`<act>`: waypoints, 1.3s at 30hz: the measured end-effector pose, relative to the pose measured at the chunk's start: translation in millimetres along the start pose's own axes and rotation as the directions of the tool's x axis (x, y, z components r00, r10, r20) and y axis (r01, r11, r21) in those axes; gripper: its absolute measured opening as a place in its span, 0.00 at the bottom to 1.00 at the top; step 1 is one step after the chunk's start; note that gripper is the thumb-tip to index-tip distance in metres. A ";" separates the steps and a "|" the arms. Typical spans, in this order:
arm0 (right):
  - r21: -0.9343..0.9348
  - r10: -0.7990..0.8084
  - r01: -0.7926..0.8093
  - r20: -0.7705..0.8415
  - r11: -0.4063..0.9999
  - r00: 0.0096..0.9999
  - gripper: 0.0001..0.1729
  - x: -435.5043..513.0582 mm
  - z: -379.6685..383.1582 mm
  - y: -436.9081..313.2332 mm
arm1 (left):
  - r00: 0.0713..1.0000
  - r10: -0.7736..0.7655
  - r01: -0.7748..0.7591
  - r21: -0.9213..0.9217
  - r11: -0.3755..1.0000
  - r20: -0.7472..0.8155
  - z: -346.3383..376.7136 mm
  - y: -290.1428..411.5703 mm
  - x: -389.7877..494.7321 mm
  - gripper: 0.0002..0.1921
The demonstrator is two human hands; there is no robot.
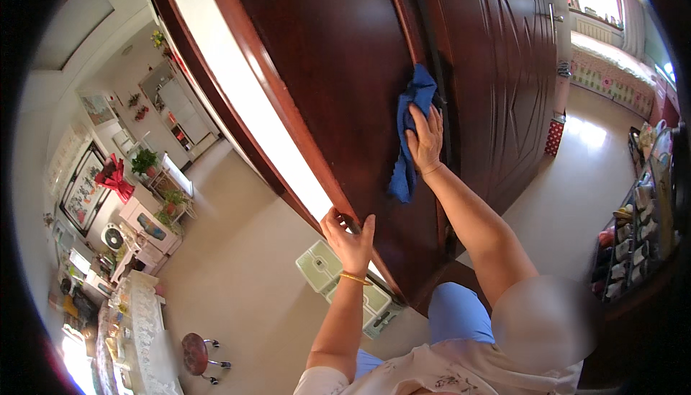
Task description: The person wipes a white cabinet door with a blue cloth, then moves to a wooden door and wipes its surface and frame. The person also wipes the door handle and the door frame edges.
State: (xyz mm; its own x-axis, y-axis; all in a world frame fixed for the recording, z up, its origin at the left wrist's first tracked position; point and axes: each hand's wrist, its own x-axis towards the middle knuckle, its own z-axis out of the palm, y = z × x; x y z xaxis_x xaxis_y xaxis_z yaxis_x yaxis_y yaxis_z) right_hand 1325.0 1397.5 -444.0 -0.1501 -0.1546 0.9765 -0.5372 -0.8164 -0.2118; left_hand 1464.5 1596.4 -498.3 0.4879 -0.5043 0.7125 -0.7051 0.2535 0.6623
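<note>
My right hand [426,138] presses a crumpled blue cloth [404,173] against a dark red-brown wooden surface [329,71], close to the raised moulding along its right side. The cloth's upper end sticks out above my fingers, and its lower end hangs below them. At the lower left edge of the same wood, my left hand [348,241] has its fingers curled around a small dark piece, perhaps a handle [351,223]. A bright white strip [259,109] runs beside that edge. To the right stands a carved dark wooden door [502,71] with a metal lever handle [553,17].
Green-lidded storage boxes [319,266] sit on the floor below my left hand. A wheeled stool [195,354] stands at lower left, near a lace-covered surface [144,314]. Potted plants [144,161] and a fan [113,237] line the left wall. A loaded rack [639,238] is at right.
</note>
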 end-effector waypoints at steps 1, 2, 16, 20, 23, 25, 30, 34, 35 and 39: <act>0.044 -0.004 0.005 -0.027 0.999 1.000 0.25 1.7 1.0 2.2 | 0.997 0.070 -0.068 0.032 0.997 -0.044 -4.0 4.8 7.7 0.36; 0.096 0.010 -0.006 -0.038 0.995 0.999 0.25 2.8 3.9 0.9 | 0.986 0.142 -0.136 0.067 0.988 -0.085 -8.6 12.0 21.2 0.37; 0.170 -0.148 0.147 -0.011 0.974 0.989 0.30 69.0 -10.2 -19.6 | 0.758 0.523 -0.454 0.259 0.852 -0.391 2.8 105.1 145.7 0.35; 0.093 -0.329 0.356 -0.218 0.930 0.919 0.27 184.1 14.9 -52.7 | 0.819 0.430 -0.352 0.259 0.900 -0.380 -9.2 103.3 143.3 0.36; -0.281 -0.468 0.401 -0.234 0.872 0.852 0.23 255.9 -1.7 -56.0 | 0.818 0.410 -0.358 0.199 0.912 -0.405 -7.2 101.8 143.0 0.36; -0.521 -0.540 0.350 -0.273 0.779 0.796 0.23 286.5 -16.3 -31.8 | 0.816 0.405 -0.359 0.187 0.914 -0.413 1.7 106.9 143.5 0.36; -0.456 -0.274 0.230 -0.032 0.859 0.961 0.24 249.8 -10.0 35.5 | 0.806 0.435 -0.359 0.253 0.899 -0.402 -6.8 99.1 143.8 0.37; -0.430 -0.373 0.335 -0.004 0.838 0.928 0.22 177.0 -10.0 73.6 | 0.811 0.407 -0.386 0.139 0.912 -0.421 -1.0 98.9 143.4 0.36; -0.363 -0.324 0.302 -0.001 0.882 0.946 0.20 149.6 -8.8 76.3 | 0.806 0.414 -0.383 0.161 0.910 -0.422 -2.3 96.9 143.5 0.36; -0.349 -0.134 0.178 0.147 0.920 0.980 0.21 -5.5 -23.5 104.3 | 0.796 0.423 -0.398 0.154 0.905 -0.433 -2.7 98.3 143.3 0.35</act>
State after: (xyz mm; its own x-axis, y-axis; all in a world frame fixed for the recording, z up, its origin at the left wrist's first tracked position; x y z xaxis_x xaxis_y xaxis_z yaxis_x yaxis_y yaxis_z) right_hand 1250.3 1326.2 -472.4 0.0470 -0.1236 0.9912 -0.8108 -0.5843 -0.0344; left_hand 1466.5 1551.2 -330.5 0.3127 0.0634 0.9477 -0.9108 0.3031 0.2803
